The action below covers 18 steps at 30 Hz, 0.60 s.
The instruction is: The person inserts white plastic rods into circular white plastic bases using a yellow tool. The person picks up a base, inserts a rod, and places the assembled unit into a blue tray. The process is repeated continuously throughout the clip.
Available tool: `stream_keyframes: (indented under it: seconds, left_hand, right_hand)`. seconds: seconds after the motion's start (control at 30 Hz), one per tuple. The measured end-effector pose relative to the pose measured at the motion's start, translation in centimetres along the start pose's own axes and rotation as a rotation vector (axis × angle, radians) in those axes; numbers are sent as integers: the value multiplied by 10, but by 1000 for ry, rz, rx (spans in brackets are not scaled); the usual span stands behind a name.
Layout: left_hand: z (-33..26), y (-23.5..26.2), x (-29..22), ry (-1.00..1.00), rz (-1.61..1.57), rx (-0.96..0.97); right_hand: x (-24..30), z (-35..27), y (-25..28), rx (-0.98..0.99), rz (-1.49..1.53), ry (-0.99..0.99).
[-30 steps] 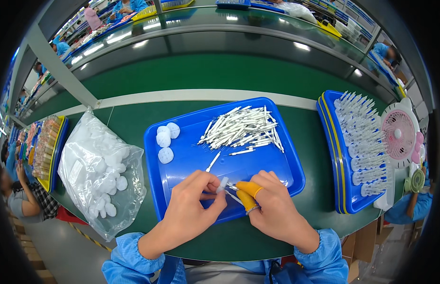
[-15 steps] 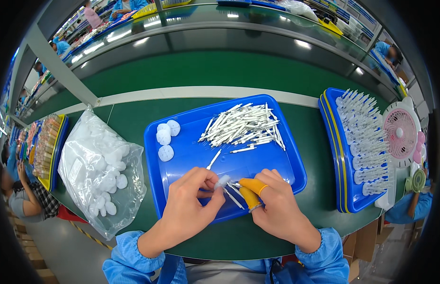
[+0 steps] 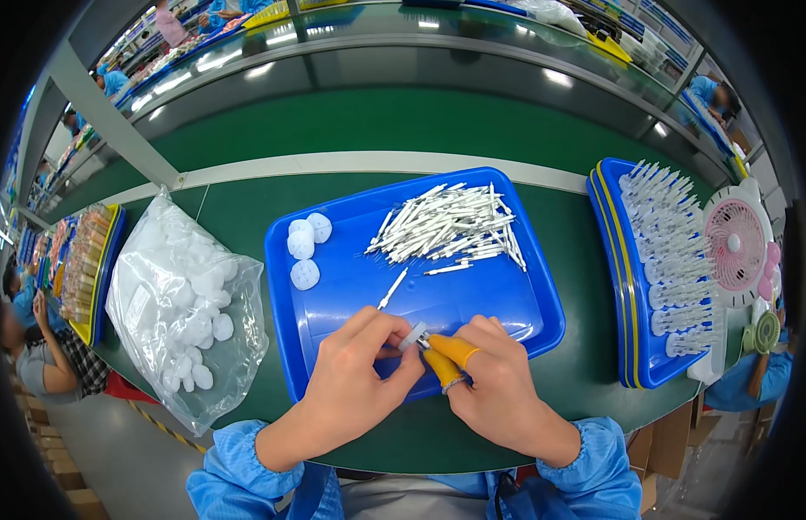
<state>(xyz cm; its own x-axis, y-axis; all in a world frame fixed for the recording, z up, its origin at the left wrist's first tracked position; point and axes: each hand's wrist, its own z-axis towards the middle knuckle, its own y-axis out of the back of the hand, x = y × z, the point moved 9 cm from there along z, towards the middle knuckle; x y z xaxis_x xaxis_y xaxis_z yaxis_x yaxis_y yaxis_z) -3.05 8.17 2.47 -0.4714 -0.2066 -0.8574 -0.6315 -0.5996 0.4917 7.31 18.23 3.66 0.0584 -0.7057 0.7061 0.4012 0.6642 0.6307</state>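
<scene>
Over the near edge of a blue tray (image 3: 286,325), my left hand (image 3: 355,373) pinches a small white plastic disc (image 3: 410,336) between thumb and fingers. My right hand (image 3: 498,377), with yellow finger covers on thumb and forefinger, is closed on a thin white stick whose tip meets the disc; the fingers hide most of it. A heap of similar white sticks (image 3: 450,225) fills the tray's far right part. One loose stick (image 3: 391,289) lies just beyond my left hand. Several white round discs (image 3: 301,244) rest at the tray's left side.
A clear plastic bag (image 3: 186,312) of white discs lies left of the tray. On the right, stacked blue trays (image 3: 618,286) carry rows of assembled white pieces, beside a pink and white fan (image 3: 734,243). A pale rail (image 3: 359,163) runs behind; other people sit farther off.
The right fingers have moved slightly left, up against the disc. Sticks that fanned out below the right fingers are now hidden. The disc has tilted more upright in my left hand.
</scene>
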Motion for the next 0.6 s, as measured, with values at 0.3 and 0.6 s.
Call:
stream_keyframes:
  seconds: [0.3, 0.6]
  left_hand:
    - [-10, -5, -6, -34, 125, 17]
    - [3, 18, 9, 39, 41, -104]
  right_hand:
    - [5, -5, -4, -142, 33, -5]
    - [-32, 45, 10, -91, -363, 4]
